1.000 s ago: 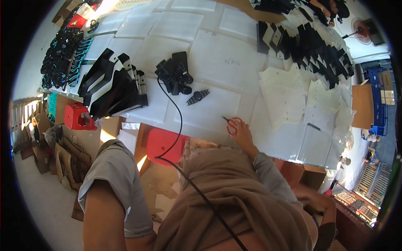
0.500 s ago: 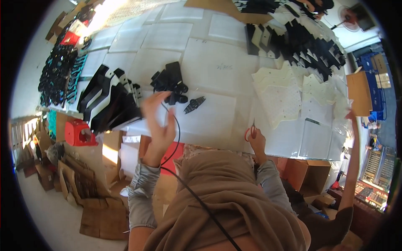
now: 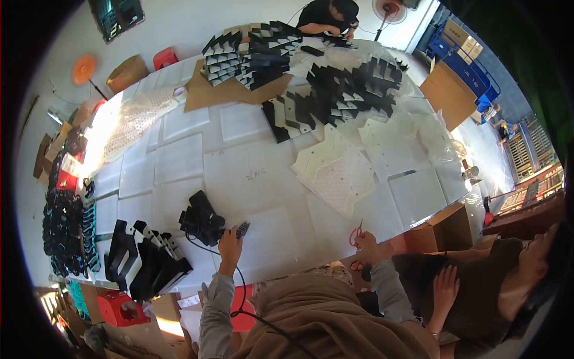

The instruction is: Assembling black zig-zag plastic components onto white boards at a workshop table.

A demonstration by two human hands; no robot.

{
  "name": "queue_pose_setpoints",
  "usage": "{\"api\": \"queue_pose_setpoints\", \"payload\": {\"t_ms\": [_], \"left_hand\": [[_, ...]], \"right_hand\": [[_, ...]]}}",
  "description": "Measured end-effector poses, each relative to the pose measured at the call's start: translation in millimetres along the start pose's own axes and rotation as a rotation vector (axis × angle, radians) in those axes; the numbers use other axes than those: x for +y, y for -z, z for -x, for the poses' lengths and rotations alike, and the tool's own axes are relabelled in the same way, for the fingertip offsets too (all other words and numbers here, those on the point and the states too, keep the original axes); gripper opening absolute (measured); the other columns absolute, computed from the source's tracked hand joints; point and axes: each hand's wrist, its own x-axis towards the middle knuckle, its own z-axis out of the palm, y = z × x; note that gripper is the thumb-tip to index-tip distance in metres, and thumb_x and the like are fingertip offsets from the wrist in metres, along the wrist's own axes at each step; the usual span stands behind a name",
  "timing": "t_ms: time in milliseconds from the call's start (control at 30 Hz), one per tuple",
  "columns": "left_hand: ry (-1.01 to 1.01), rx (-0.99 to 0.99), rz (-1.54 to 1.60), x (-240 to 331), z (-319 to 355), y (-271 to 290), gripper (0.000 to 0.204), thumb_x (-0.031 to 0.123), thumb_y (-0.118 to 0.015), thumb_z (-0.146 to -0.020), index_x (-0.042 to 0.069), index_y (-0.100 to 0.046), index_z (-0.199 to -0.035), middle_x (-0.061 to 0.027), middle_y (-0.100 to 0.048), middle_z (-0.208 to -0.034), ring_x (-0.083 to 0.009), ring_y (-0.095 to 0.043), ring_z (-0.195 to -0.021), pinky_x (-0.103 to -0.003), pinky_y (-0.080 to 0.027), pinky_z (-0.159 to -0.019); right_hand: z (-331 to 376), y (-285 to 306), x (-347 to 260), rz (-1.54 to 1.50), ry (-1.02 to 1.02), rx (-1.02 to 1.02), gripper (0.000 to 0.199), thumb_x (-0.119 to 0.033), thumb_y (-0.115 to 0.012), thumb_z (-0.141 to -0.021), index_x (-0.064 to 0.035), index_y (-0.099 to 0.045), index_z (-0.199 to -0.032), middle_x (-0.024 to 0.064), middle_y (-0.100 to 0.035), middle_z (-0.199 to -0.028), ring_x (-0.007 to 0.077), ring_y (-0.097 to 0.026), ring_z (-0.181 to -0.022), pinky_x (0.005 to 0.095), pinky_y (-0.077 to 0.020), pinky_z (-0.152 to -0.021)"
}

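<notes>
My left hand (image 3: 228,250) is down on the white table, its fingers closed on the near end of a small, dark, ribbed piece (image 3: 243,228). Just beyond it lies a bundle of black parts (image 3: 202,219). A thin black cable (image 3: 241,275) runs past my left wrist toward my lap. Near the table's front edge, my right hand (image 3: 368,245) grips a pair of scissors (image 3: 354,236) by the red handles, blades pointing away from me.
Black bent panels (image 3: 143,257) stand stacked at the left front; more black strips (image 3: 353,90) fill the far right. Cream cut sheets (image 3: 338,170) lie right of centre. One person (image 3: 478,287) sits close on my right, another (image 3: 329,18) works at the far end. A red stool (image 3: 119,308) stands below left.
The view has swung up, showing more of the far table. My left hand has gone from raised with fingers apart to closed on the ribbed piece. My right hand still holds the scissors.
</notes>
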Motion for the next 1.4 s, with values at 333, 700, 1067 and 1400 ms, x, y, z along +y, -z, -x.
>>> {"api": "queue_pose_setpoints", "payload": {"t_ms": [333, 700, 1067, 1400], "left_hand": [[0.073, -0.001, 0.284, 18.3, 3.6, 23.5, 0.036, 0.026, -0.064, -0.084, 0.011, -0.055, -0.115, -0.0106, -0.057, -0.090, -0.0268, -0.061, -0.076, -0.038, -0.048, -0.065], [0.198, -0.168, 0.642, 90.4, -37.7, 12.1, 0.038, 0.022, -0.068, -0.082, 0.007, -0.054, -0.114, -0.0091, -0.065, -0.093, -0.0212, -0.063, -0.079, -0.033, -0.050, -0.068], [-0.156, -0.392, 0.611, 164.6, -60.5, -2.6, 0.050, 0.019, -0.069, -0.078, 0.005, -0.049, -0.122, -0.0158, -0.061, -0.108, -0.0327, -0.058, -0.099, -0.039, -0.046, -0.085], [-0.113, -0.500, 0.621, 146.6, -53.7, -11.5, 0.051, 0.022, -0.068, -0.078, 0.005, -0.049, -0.122, -0.0177, -0.060, -0.109, -0.0342, -0.059, -0.100, -0.039, -0.047, -0.084]], "right_hand": [[-84.3, 30.8, -0.1, -0.036, -0.057, 0.352, 0.023, -0.017, -0.064, -0.073, 0.0016, -0.055, -0.085, 0.0143, -0.064, -0.069, 0.0238, -0.066, -0.059, 0.0367, -0.0522, -0.055], [-87.6, -49.7, -51.7, -0.299, 0.223, 0.070, 0.023, -0.012, -0.058, -0.083, -0.0041, -0.058, -0.104, 0.0082, -0.063, -0.080, 0.0182, -0.064, -0.070, 0.0298, -0.0506, -0.060], [-42.2, -102.9, -156.5, -0.177, 0.150, -0.942, 0.046, -0.042, -0.063, -0.085, -0.0090, -0.059, -0.117, 0.0064, -0.064, -0.103, 0.0214, -0.061, -0.094, 0.0365, -0.0501, -0.079], [-50.6, -134.0, -157.9, 0.494, 0.689, -0.963, 0.040, -0.035, -0.070, -0.076, -0.0086, -0.063, -0.105, 0.0119, -0.065, -0.097, 0.0307, -0.061, -0.091, 0.0390, -0.0465, -0.078]]}}
